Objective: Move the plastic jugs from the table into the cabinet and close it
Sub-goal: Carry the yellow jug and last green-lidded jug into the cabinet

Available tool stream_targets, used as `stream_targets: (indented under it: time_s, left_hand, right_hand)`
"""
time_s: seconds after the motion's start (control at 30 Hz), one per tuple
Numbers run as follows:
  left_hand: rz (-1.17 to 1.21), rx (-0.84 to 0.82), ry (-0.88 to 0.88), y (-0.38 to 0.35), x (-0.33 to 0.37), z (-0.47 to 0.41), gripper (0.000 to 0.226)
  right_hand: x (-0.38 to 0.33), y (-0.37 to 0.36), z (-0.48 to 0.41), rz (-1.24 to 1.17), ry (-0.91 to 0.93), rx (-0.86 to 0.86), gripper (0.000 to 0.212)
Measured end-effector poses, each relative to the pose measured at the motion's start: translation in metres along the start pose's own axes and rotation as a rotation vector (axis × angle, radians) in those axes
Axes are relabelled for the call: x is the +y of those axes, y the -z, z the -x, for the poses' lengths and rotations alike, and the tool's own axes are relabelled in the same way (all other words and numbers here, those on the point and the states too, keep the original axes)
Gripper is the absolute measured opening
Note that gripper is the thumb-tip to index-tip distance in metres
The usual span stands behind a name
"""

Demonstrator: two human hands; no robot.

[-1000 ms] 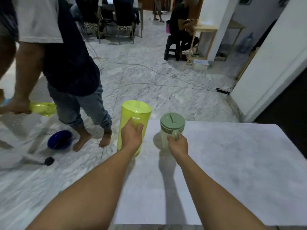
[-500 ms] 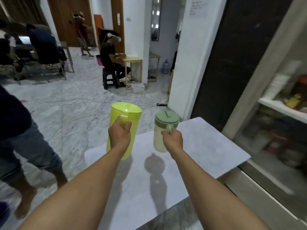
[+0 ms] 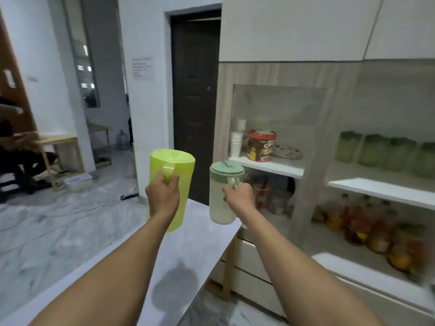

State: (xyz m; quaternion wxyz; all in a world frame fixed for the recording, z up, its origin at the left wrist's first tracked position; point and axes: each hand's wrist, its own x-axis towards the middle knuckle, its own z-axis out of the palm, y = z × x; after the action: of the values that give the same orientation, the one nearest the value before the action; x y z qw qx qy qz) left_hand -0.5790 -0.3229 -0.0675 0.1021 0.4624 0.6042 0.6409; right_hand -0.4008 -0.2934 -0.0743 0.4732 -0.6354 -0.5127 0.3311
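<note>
My left hand (image 3: pixel 162 195) grips the handle of a tall lime-green plastic jug (image 3: pixel 182 184), held upright in the air above the marble table (image 3: pixel 146 262). My right hand (image 3: pixel 240 197) holds by its handle a smaller clear jug with a pale green lid (image 3: pixel 221 198), also lifted off the table near its right edge. The open wooden cabinet (image 3: pixel 308 142) stands to the right, its white shelves (image 3: pixel 282 167) in view just beyond the smaller jug.
The cabinet shelves hold stacked white cups (image 3: pixel 236 143), a round snack tub (image 3: pixel 261 145), several green-lidded jars (image 3: pixel 374 150) and bottles below (image 3: pixel 367 229). A dark door (image 3: pixel 195 102) is behind the jugs. Cables lie on the marble floor (image 3: pixel 58 220); a seated person (image 3: pixel 14 149) is far left.
The view has swung right from the floor and table to the open cabinet. Both jugs have risen off the table and moved toward the shelves, still in my hands.
</note>
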Motion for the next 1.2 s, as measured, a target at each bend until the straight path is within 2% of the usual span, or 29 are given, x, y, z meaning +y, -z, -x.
stream_targets:
  time_s: [0.1,0.23,0.6,0.67,0.9,1.2]
  left_hand:
    - [0.039,-0.082,-0.038,-0.048,0.03,0.01,0.036]
    - [0.092,-0.186,-0.065,-0.111,0.073,0.033,0.033]
    - [0.276,-0.334,-0.127,-0.277,0.17,0.104,0.03]
    - [0.28,-0.35,-0.149,-0.3,0.185,0.117,0.031]
    - [0.36,-0.468,-0.143,-0.39,0.229,0.166,0.03]
    - [0.436,-0.559,-0.132,-0.487,0.26,0.186,0.029]
  right_hand:
    - [0.005,0.061,-0.017,0.011,-0.009,0.111,0.023]
    - [0.014,0.138,-0.034,-0.024,-0.028,0.236,0.015]
    - [0.05,0.335,-0.077,-0.043,-0.066,0.492,0.018]
    - [0.059,0.362,-0.084,-0.047,-0.073,0.521,0.016]
    - [0.105,0.447,-0.118,-0.051,-0.123,0.608,0.031]
    - [0.133,0.51,-0.177,-0.056,-0.15,0.671,0.018]
